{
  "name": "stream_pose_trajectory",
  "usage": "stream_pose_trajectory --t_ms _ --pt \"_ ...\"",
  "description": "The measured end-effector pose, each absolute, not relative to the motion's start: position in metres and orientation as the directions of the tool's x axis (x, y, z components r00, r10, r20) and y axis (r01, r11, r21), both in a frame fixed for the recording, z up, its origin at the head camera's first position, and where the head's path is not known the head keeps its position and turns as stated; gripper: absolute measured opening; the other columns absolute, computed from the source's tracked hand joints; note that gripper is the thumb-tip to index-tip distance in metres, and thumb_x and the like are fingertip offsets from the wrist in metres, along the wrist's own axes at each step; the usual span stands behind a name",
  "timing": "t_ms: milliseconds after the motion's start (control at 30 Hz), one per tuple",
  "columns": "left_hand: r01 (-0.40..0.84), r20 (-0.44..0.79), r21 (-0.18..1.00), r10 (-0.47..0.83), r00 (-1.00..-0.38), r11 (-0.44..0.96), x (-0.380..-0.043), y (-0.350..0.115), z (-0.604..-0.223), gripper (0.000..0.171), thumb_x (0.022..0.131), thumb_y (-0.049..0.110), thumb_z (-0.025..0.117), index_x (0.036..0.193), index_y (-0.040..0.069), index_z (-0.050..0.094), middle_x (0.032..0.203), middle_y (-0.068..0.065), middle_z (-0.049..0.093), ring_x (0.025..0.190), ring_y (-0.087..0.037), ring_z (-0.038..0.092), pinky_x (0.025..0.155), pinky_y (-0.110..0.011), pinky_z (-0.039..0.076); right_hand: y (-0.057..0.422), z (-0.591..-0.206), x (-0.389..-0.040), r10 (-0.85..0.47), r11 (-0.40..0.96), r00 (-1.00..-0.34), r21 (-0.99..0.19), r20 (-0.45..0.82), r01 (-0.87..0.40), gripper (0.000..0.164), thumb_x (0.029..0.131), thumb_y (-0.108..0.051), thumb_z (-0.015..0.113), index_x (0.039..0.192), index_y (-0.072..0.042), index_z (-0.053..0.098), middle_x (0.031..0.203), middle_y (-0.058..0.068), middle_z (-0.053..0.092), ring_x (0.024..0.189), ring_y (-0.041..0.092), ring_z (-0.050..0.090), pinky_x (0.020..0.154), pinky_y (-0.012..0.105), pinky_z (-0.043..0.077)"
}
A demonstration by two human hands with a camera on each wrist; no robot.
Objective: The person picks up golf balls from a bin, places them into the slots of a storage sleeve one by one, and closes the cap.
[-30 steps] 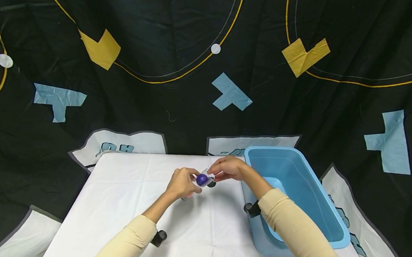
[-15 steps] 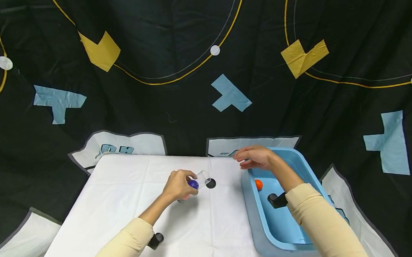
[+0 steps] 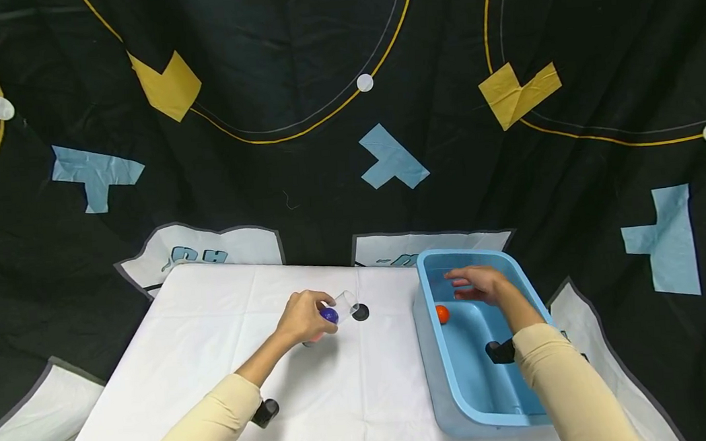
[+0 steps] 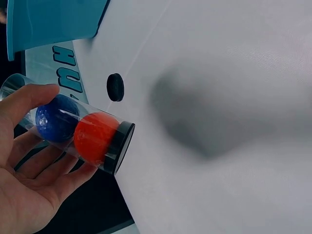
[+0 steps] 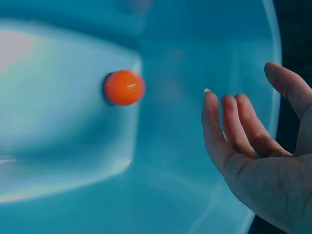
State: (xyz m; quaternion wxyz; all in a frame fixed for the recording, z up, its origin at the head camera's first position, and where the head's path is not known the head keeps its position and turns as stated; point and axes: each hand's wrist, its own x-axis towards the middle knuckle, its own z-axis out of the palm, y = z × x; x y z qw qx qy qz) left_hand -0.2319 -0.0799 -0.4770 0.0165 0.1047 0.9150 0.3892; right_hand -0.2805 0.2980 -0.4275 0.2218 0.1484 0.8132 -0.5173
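My left hand (image 3: 301, 316) grips a clear plastic tube (image 3: 347, 305) above the table, tilted with its uncapped end toward the tub. Inside the tube, a blue ball (image 4: 56, 119) sits against a red-orange ball (image 4: 96, 136), which rests by the black cap (image 4: 118, 148) at the lower end. A loose black cap (image 4: 115, 87) lies on the white tabletop near the tube. My right hand (image 3: 478, 283) hovers over the blue tub (image 3: 438, 370), fingers loosely bent and holding nothing. Below it, an orange ball (image 5: 124, 87) lies on the tub's floor.
The tub stands on the right side of the white-covered table (image 3: 215, 343), its walls rising well above the cloth. Behind the table hangs a black backdrop (image 3: 303, 203) with yellow and blue shapes.
My right hand has left the tube's end and moved right, over the tub. The orange ball in the tub, hidden before by the arm, now shows. My left hand has shifted slightly left with the tube.
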Motion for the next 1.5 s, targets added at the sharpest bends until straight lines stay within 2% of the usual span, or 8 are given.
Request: stream_pose_trajectory --t_ms 300,533,1000,1300,1500 --pt "0.194 0.070 0.713 0.207 -0.976 0.674 -0.231 -0.079 -0.477 0.043 0.061 0.009 0.091 0.103 0.007 0.078 0.088 -0.010 0.077 0.077 -0.019 0.072 0.071 -0.032 0.059 0.302 -0.474 -0.280 0.132 0.351 -0.831 -0.758 -0.540 0.549 0.062 0.099 -0.027 0.062 0.148 0.006 0.042 0.150 0.035 0.043 0.124 0.043 0.060 0.106 0.046 0.050" --pt "0.186 0.060 0.715 0.206 -0.977 0.674 -0.232 -0.078 -0.478 0.043 0.061 0.009 0.091 0.101 0.009 0.078 0.088 -0.010 0.077 0.077 -0.018 0.072 0.071 -0.032 0.059 0.300 -0.500 -0.277 0.185 0.339 -0.798 -0.725 -0.573 0.600 0.063 0.099 -0.026 0.061 0.148 0.008 0.040 0.149 0.032 0.044 0.128 0.042 0.057 0.105 0.042 0.051" --pt "0.180 0.061 0.699 0.193 -0.979 0.692 -0.231 -0.085 -0.480 0.044 0.061 0.011 0.091 0.102 0.011 0.079 0.089 -0.009 0.078 0.080 -0.020 0.073 0.075 -0.034 0.059 0.296 -0.518 -0.284 0.177 0.361 -0.769 -0.687 -0.614 0.631 0.068 0.095 -0.029 0.065 0.145 0.010 0.039 0.141 0.032 0.049 0.116 0.037 0.062 0.102 0.040 0.053" --pt "0.171 0.053 0.710 0.190 -0.980 0.683 -0.231 -0.085 -0.479 0.044 0.061 0.010 0.092 0.103 0.010 0.078 0.090 -0.011 0.078 0.082 -0.021 0.073 0.075 -0.034 0.059 0.295 -0.526 -0.286 0.190 0.351 -0.765 -0.685 -0.615 0.638 0.069 0.095 -0.027 0.067 0.145 0.011 0.038 0.141 0.031 0.049 0.109 0.034 0.062 0.090 0.034 0.059" --pt "0.170 0.050 0.707 0.191 -0.980 0.686 -0.231 -0.087 -0.477 0.045 0.062 0.011 0.091 0.104 0.009 0.078 0.092 -0.012 0.078 0.083 -0.022 0.073 0.076 -0.035 0.060 0.294 -0.534 -0.287 0.214 0.341 -0.763 -0.685 -0.611 0.644 0.068 0.093 -0.025 0.069 0.143 0.011 0.041 0.130 0.029 0.054 0.099 0.030 0.065 0.084 0.031 0.060"
